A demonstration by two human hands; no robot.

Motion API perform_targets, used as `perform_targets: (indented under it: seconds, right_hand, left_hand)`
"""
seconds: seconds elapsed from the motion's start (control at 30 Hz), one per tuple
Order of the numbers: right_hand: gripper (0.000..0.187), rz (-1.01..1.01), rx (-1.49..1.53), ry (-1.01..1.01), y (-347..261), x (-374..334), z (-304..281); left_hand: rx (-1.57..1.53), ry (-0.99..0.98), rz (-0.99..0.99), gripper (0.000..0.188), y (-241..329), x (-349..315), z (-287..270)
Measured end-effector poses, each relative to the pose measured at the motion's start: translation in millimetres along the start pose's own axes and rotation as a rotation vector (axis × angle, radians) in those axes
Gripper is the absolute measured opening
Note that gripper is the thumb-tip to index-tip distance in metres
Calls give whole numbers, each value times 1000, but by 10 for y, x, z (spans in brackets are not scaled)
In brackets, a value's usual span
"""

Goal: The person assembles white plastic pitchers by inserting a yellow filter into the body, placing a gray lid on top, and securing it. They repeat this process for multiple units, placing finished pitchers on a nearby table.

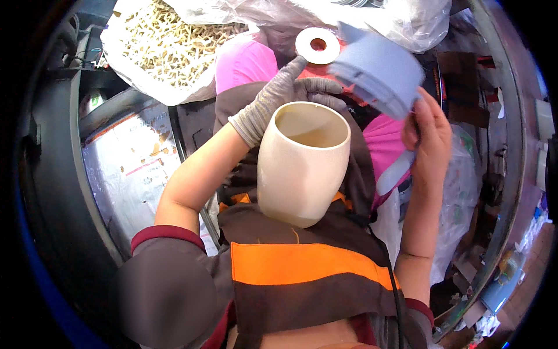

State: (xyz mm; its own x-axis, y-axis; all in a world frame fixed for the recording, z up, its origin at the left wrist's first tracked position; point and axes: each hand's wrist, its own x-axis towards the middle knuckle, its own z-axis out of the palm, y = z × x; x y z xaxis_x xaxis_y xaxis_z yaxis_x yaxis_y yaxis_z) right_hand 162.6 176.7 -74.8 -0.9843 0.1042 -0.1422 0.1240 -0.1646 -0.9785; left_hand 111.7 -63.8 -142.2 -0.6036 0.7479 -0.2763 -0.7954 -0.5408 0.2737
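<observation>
A cream, barrel-shaped pot with a wide mouth rests upright against the brown apron over my lap. Just beyond its rim is my left hand, in a grey knitted glove, thumb up and fingers stretched out; whether they touch the pot I cannot tell. On the right, my bare right hand grips a curved, layered blue-grey foam strip, raised beyond the pot and blurred by motion. One rounded end of it hangs below my fingers. A white roll with a dark core lies close to my left fingertips.
At the far left stands an open white sack full of pale shredded strips. Crumpled clear plastic lies at the back, more at the right. Dark metal frames curve along both sides. Paper scraps and litter lie beyond the right frame.
</observation>
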Motion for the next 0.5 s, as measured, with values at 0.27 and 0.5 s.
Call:
perform_targets:
  seconds: [0.27,0.5]
  right_hand:
    - [30,168,-96,-168,156,115,289]
    - [30,139,-174,-162,124,106,329]
  left_hand:
    - [-200,181,155,68,-59,-66,-47]
    - [-75,170,230,64,-81,-17,-212]
